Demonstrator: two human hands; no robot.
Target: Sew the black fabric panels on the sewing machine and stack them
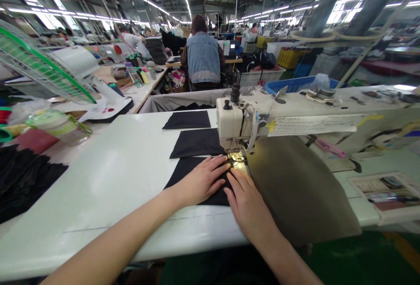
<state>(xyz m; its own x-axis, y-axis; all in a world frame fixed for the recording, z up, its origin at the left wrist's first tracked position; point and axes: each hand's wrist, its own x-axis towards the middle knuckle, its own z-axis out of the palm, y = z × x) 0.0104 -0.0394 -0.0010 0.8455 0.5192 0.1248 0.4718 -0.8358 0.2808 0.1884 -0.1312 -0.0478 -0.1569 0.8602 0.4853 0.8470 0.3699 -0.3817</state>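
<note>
My left hand (pixel 205 180) lies flat on a dark fabric piece (pixel 182 172), its fingers stretched toward the needle area. Close beside it, my right hand (pixel 242 188) rests with extended fingers at the right edge of the same fabric. Both sets of fingertips are just in front of the lit presser foot (pixel 238 158) of a sewing machine (pixel 232 123). Beyond that fabric, a second dark piece (pixel 197 142) and a third dark piece (pixel 188 120) lie in a row, the second reaching under the machine head. The fabric edge under my fingertips is partly hidden.
A brown-grey sheet (pixel 295 188) covers the table right of the needle. Farther right is a small tray (pixel 387 193) of tools. Dark cloth (pixel 26 180) is heaped at the left, near a fan (pixel 49 61) and a plastic jar (pixel 61 125). A person (pixel 203 57) sits ahead.
</note>
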